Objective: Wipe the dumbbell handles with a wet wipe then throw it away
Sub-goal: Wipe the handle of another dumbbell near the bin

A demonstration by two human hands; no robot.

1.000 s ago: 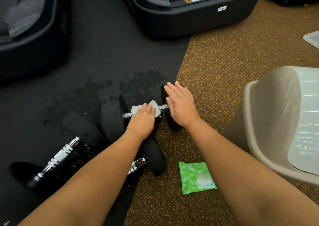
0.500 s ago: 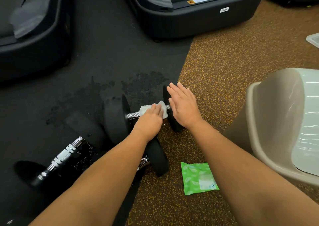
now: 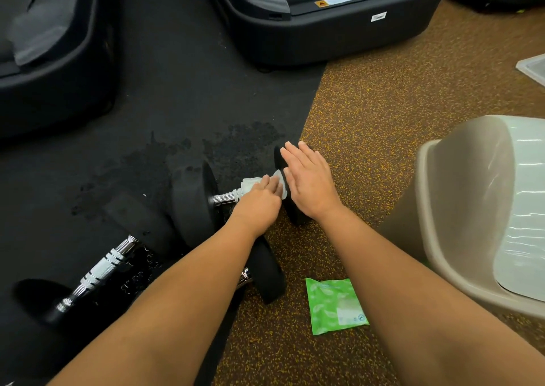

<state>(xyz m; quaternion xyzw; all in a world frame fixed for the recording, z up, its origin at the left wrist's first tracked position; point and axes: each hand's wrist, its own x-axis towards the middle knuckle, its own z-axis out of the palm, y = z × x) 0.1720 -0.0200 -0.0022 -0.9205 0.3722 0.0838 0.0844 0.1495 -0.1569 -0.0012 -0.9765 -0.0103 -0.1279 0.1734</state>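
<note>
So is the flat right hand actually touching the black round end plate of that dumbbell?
Touching. The head view shows the right hand lying open on the black plate, with no gap visible between them.

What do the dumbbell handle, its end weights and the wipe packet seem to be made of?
Dumbbell handle: bright metal, likely chromed steel; it glints and shows ridges. End weights: matte black, perhaps rubber-coated; no shine. Wipe packet: thin green plastic film; glossy and creased.

Bare forearms, hands (image 3: pixel 312 183); no sleeves.
</note>
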